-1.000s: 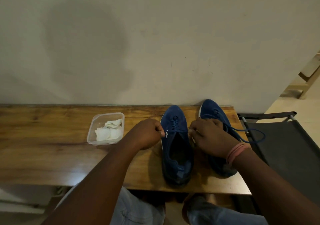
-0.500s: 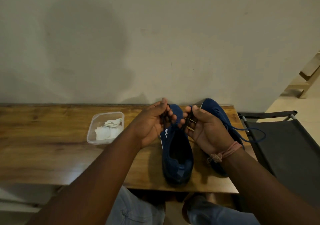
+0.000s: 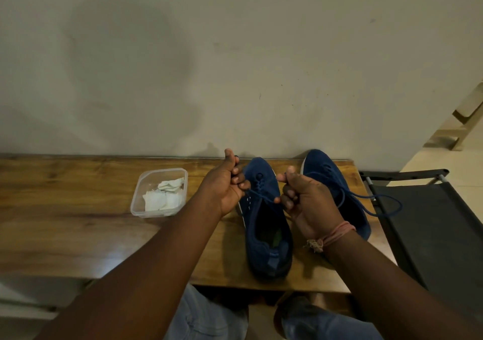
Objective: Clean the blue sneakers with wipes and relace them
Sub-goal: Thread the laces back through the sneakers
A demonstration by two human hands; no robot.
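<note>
Hands come first, raised over the near sneaker. On the left, the left hand (image 3: pixel 226 186) is turned palm-up with its thumb pointing toward the wall and its fingers curled tight round one end of the blue lace (image 3: pixel 261 196). Across from it, the right hand (image 3: pixel 305 203) is likewise palm-up, fingers folded round the other end of that lace, thumb pressed on top; a pink thread band (image 3: pixel 337 233) circles its wrist. Between the two fists the lace runs down to the eyelets of the left sneaker (image 3: pixel 266 224), which lies flat on the table with its toe toward the wall and its opening facing up. Just beside it, partly hidden behind the right hand and wrist, the right sneaker (image 3: pixel 324 172) lies the same way; its own lace (image 3: pixel 384 203) loops loose past the table's right edge.

Further left, well apart from the shoes, a clear plastic tub (image 3: pixel 159 192) holds crumpled white wipes (image 3: pixel 164 194).

Everything stands on a wooden table (image 3: pixel 65 222) pushed against a plain pale wall (image 3: pixel 235 65). To the right of the table stands a dark fabric folding chair (image 3: pixel 428 222), and beyond it, pale wooden furniture (image 3: pixel 460 125) on a light floor. Below the table edge, knees in blue jeans (image 3: pixel 206 316) show.
</note>
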